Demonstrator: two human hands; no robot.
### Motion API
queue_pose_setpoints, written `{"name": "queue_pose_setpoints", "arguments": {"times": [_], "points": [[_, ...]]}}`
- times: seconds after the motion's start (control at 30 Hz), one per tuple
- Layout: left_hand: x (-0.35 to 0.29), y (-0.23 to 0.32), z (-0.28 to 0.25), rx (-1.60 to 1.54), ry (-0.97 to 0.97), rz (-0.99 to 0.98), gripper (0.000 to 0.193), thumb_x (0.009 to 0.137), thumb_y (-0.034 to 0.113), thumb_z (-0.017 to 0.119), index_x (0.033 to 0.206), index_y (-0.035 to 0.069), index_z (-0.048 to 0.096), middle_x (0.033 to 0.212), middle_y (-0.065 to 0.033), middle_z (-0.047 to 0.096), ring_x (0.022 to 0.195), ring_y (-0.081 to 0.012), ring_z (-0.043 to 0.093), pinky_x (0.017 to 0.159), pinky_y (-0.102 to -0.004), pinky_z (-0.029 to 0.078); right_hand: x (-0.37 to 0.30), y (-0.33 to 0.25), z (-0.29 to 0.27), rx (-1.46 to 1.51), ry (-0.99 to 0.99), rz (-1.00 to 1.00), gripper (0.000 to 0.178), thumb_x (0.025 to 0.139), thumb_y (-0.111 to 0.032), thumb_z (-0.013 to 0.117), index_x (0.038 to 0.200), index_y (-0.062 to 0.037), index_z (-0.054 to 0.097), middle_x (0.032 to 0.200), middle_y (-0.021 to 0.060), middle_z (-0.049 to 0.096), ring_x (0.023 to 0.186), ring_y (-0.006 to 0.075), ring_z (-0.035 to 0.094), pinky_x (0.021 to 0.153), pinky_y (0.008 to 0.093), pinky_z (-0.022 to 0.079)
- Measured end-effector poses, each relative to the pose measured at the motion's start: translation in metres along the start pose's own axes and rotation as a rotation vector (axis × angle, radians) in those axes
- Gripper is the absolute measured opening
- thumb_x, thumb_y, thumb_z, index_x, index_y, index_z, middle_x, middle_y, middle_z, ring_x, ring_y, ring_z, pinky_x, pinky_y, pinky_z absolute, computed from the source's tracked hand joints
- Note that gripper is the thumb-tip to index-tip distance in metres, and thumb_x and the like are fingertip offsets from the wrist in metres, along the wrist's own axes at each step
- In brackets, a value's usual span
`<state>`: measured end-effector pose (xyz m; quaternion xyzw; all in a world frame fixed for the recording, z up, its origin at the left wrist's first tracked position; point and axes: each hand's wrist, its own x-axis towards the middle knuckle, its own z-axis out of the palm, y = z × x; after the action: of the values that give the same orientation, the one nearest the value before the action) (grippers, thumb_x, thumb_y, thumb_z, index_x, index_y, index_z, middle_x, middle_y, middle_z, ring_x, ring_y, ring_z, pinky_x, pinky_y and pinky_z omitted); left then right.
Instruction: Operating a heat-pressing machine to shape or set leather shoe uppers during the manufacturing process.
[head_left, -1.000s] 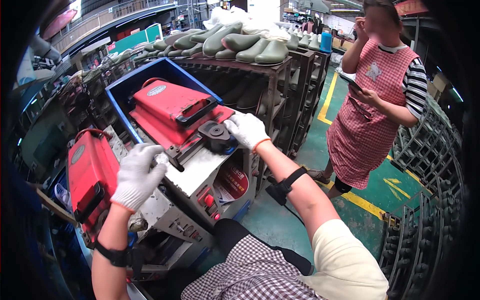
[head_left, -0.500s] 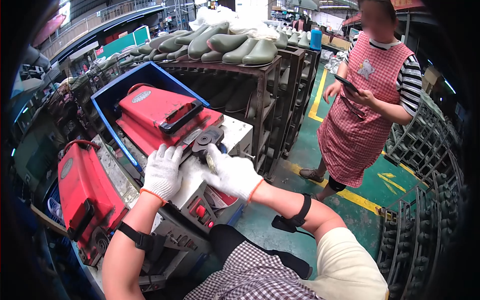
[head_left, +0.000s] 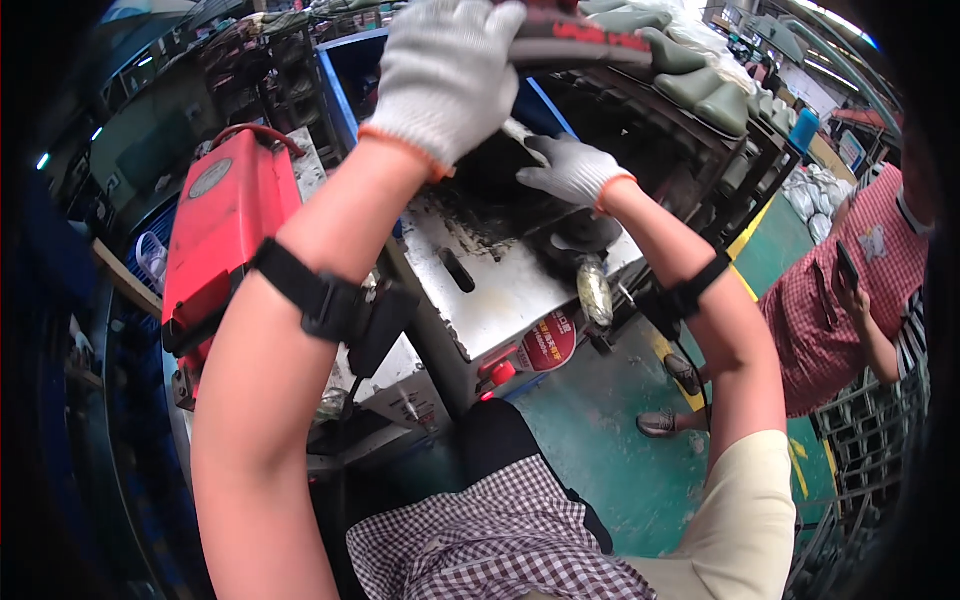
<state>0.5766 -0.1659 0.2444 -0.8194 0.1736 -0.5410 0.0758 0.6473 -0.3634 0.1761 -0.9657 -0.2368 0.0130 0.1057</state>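
Note:
My left hand (head_left: 440,85), in a white knit glove, is raised at the top of the view with its fingers closed on the machine's red lid (head_left: 590,42), which is lifted and partly cut off by the frame. Below it the dark opening of the machine (head_left: 440,290) shows. Over that opening my right hand (head_left: 572,172), gloved too, reaches in with thumb and forefinger apart, beside a pale strip (head_left: 518,130). Nearer to me, a round dark clamp knob (head_left: 586,232) with a tape-wrapped handle (head_left: 595,292) sits at the machine's right corner.
A second machine with a red lid (head_left: 225,225) stands at left. A blue bin (head_left: 343,90) is behind the open machine. Green shoe forms (head_left: 690,88) lie on a rack at back right. A person in a checked apron (head_left: 835,290) stands right, holding a phone (head_left: 848,265).
The red lid has swung up with my left hand on it. My right hand has left the clamp handle and moved over the opening. The view has turned.

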Motion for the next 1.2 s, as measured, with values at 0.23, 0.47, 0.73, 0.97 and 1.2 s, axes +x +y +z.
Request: {"name": "queue_pose_setpoints", "arguments": {"times": [0.23,0.47,0.73,0.97,1.2], "points": [[0.062,-0.036,-0.008,-0.006,0.117,-0.1,0.034,0.084,0.022,0.064,0.115,0.009,0.072,0.107,-0.0187,0.071,0.107,-0.0388,0.067,0.093,-0.0515,0.052,0.097,-0.01,0.036,-0.033,-0.21,-0.008,0.105,0.08,-0.062,0.073,0.163,-0.0071,0.039,0.162,0.0274,0.045,0.145,0.0375,0.051,0.119,0.0391,0.042],[0.061,-0.037,-0.01,-0.091,0.041,-0.117,0.039,0.084,0.02,0.064,0.12,0.008,0.072,0.108,-0.0206,0.07,0.107,-0.0397,0.066,0.095,-0.0516,0.052,0.061,-0.008,-0.022,0.881,-0.075,0.263,0.042,0.095,-0.048,0.062,0.117,-0.0121,0.071,0.096,0.0012,0.073,0.085,0.0125,0.066,0.075,0.0326,0.052],[0.014,-0.016,-0.081,-0.648,-0.083,-0.21,0.073,0.088,0.035,0.073,0.151,0.004,0.052,0.144,-0.0242,0.06,0.138,-0.0365,0.056,0.115,-0.0427,0.042,-0.115,-0.027,-0.034,1.373,-0.062,0.097,0.051,0.103,-0.04,0.056,0.144,-0.0101,0.061,0.122,0.0076,0.073,0.103,0.0164,0.072,0.085,0.0368,0.062],[-0.151,0.058,-0.191,-1.551,0.094,-1.314,0.056,0.105,0.034,0.063,0.15,0.002,0.051,0.139,-0.0115,0.062,0.131,-0.022,0.058,0.112,-0.038,0.045,-0.203,-0.083,0.032,1.726,-0.006,-0.36,0.062,0.105,-0.03,0.052,0.156,0.0059,0.044,0.154,0.0173,0.056,0.142,0.0248,0.054,0.122,0.0388,0.039],[-0.245,0.082,-0.262,-1.792,0.492,-1.485,0.047,0.095,0.004,0.063,0.142,0.005,0.057,0.123,-0.0081,0.069,0.115,-0.0237,0.068,0.108,-0.0413,0.054,-0.257,-0.175,0.088,1.67,-0.093,-0.43,0.071,0.097,-0.03,0.058,0.157,0.0056,0.043,0.148,0.0138,0.058,0.134,0.021,0.057,0.117,0.0345,0.042]]}}
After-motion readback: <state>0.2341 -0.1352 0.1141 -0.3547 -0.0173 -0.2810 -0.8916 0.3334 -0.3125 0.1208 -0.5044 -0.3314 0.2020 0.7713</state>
